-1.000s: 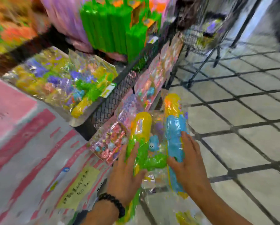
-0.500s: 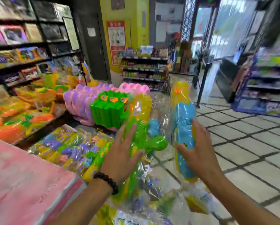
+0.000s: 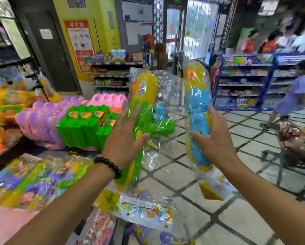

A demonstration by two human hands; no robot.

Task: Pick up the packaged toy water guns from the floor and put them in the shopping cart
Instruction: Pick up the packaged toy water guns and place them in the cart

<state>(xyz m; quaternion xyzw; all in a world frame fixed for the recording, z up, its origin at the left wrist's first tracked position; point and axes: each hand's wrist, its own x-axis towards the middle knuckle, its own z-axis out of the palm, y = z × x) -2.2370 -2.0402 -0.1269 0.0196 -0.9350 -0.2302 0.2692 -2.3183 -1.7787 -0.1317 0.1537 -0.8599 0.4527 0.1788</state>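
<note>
I hold two packaged toy water guns upright at chest height. My left hand (image 3: 124,137) grips a green and yellow water gun (image 3: 144,96) in a clear plastic bag. My right hand (image 3: 214,138) grips a blue and yellow water gun (image 3: 197,101), also bagged, a little to the right of the first. The shopping cart (image 3: 294,149) stands low at the right edge, blurred, with colourful goods inside.
Display tables on the left carry green (image 3: 81,126), purple and pink toys and more bagged toys (image 3: 35,181). A blue shelf unit (image 3: 245,82) stands at the right rear, where a person (image 3: 293,96) walks past. Tiled floor (image 3: 224,214) lies ahead.
My view has lifted from the floor and low rack to the shop interior. Both hands have raised the two water guns up, and they have drifted slightly apart.
</note>
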